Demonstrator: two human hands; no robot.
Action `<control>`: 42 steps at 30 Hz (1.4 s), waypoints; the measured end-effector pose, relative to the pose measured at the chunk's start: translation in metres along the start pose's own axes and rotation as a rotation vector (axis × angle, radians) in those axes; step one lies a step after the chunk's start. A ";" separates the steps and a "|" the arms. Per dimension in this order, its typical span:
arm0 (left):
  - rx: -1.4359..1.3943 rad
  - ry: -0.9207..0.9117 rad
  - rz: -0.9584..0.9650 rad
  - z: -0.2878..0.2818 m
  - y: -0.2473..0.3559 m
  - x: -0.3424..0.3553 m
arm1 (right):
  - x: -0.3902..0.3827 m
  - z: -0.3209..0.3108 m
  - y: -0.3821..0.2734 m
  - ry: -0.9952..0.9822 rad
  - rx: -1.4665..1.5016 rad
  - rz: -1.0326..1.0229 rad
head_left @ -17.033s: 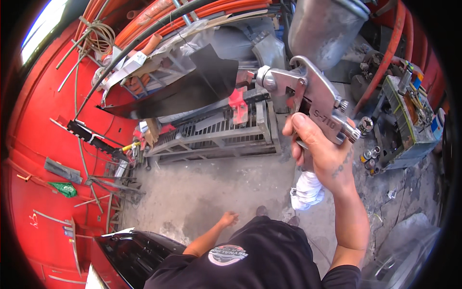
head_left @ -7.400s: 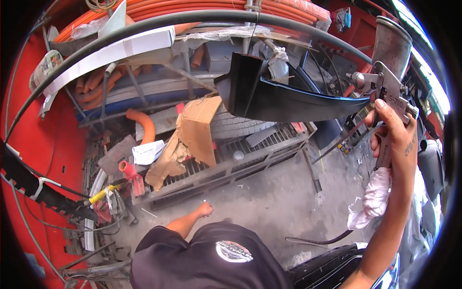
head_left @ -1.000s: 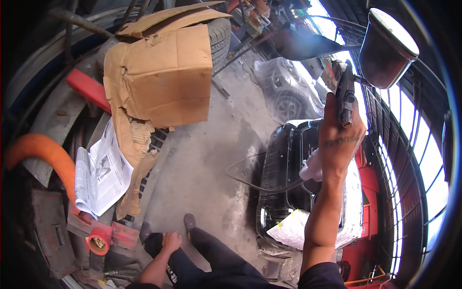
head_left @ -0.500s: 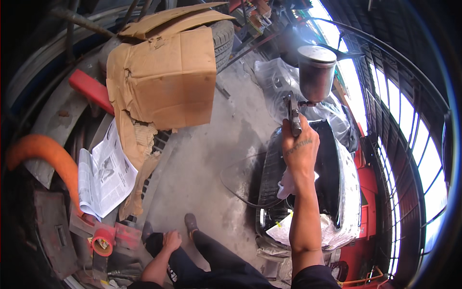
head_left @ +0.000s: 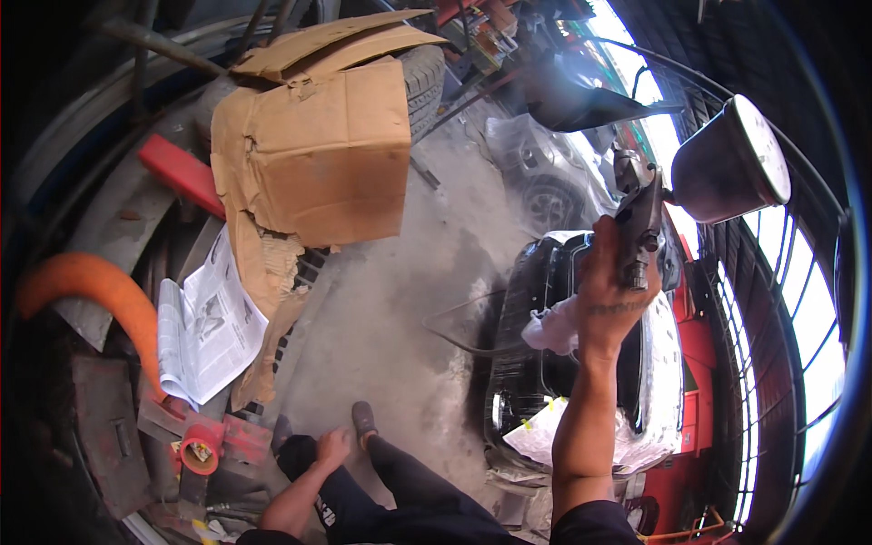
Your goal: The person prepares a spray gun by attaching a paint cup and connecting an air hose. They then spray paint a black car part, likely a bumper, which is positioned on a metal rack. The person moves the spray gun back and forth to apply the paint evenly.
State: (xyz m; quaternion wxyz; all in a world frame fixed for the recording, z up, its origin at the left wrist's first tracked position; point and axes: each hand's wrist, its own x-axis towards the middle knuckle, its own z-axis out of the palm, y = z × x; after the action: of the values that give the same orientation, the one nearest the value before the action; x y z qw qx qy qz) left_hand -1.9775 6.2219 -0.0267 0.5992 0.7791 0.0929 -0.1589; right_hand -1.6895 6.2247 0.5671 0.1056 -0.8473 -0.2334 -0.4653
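Observation:
My right hand (head_left: 610,313) grips a metal spray gun (head_left: 641,227), its fingers wrapped round the handle. A grey metal paint cup (head_left: 731,163) sits on the gun, tilted over to the right. Below the hand is a glossy black car body (head_left: 527,386), partly covered by pale masking sheets (head_left: 661,363). A white cloth (head_left: 551,329) bunches up beside my right wrist; what holds it is hidden. A thin dark hose (head_left: 463,345) curves from the floor toward this cloth. My left hand (head_left: 333,446) rests on my knee, its fingers curled in with nothing visible in them.
To the left stands a torn cardboard box (head_left: 318,154) beside a tire (head_left: 422,86). Newspaper (head_left: 213,318), an orange curved tube (head_left: 91,277) and a red tape roll (head_left: 200,450) lie nearer. Another car (head_left: 545,173) under clear plastic stands ahead. Metal bars (head_left: 772,245) line the right side.
My right hand has moved up and to the right with the spray gun. The cup has gone from upright to tilted right. The white cloth shifted slightly upward. My left hand stays on the knee.

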 end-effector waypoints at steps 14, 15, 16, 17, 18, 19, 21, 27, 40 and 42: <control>-0.454 0.210 1.027 -0.269 0.448 0.048 | -0.049 0.030 -0.048 -0.232 0.473 0.291; -0.445 0.170 1.059 -0.267 0.448 0.055 | -0.048 0.029 -0.050 -0.259 0.502 0.341; -0.437 0.169 1.047 -0.266 0.447 0.057 | -0.050 0.028 -0.050 -0.285 0.516 0.366; -0.436 0.155 1.049 -0.264 0.450 0.062 | -0.052 0.027 -0.045 -0.299 0.515 0.390; -0.434 0.144 1.053 -0.261 0.453 0.064 | -0.054 0.028 -0.040 -0.311 0.510 0.362; -0.474 0.127 1.023 -0.259 0.454 0.063 | -0.057 0.029 -0.037 -0.321 0.508 0.331; -0.558 0.086 0.982 -0.255 0.460 0.065 | -0.059 0.030 -0.028 -0.360 0.505 0.300; -0.551 0.305 0.909 -0.244 0.475 0.075 | -0.043 0.025 -0.003 -0.652 0.485 0.236; -0.608 0.546 0.752 -0.292 0.507 0.085 | -0.082 0.069 0.059 -0.833 1.082 0.522; -0.694 0.435 0.714 -0.312 0.515 0.089 | -0.137 0.089 0.083 -1.293 0.968 0.398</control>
State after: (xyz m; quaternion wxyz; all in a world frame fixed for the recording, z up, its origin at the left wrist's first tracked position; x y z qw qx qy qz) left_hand -1.6797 6.3820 0.4791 0.8050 0.5334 -0.0089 0.2594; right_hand -1.6452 6.1470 0.4067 0.3837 -0.8338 -0.2683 0.2925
